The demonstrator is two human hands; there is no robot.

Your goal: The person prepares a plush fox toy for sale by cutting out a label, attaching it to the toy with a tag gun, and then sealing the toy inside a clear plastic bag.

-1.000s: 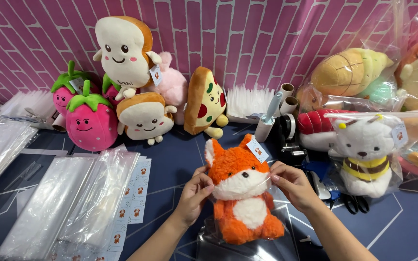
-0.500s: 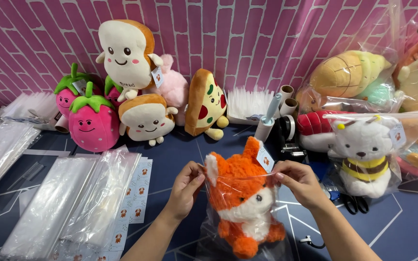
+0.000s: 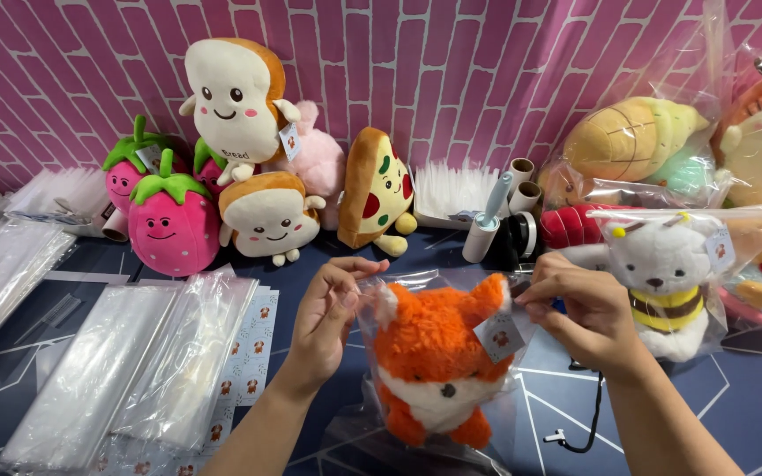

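Orange fox plush held inside a clear plastic bag over a dark blue table, against a pink brick-pattern wall.

The table point(image 3: 734, 397) is dark blue with pale angular lines; the pink wall point(image 3: 451, 62) closes its far edge. The left hand point(image 3: 328, 317) and right hand point(image 3: 575, 313) each pinch the top edge of the clear bag point(image 3: 372, 304), fingers closed on the film, with the fox plush point(image 3: 438, 361) upright inside, between them and near the table's front edge. Stacks of clear bags point(image 3: 125, 370) and sticker sheets point(image 3: 244, 370) crowd the left. Strawberry plushes point(image 3: 169, 225), toast plushes point(image 3: 235, 101) and a pizza plush point(image 3: 381, 189) line the wall. A bagged bee-striped bear point(image 3: 663, 282) sits just right of the right hand. Bare tabletop shows at the front right, crossed by a black cord point(image 3: 588, 427).
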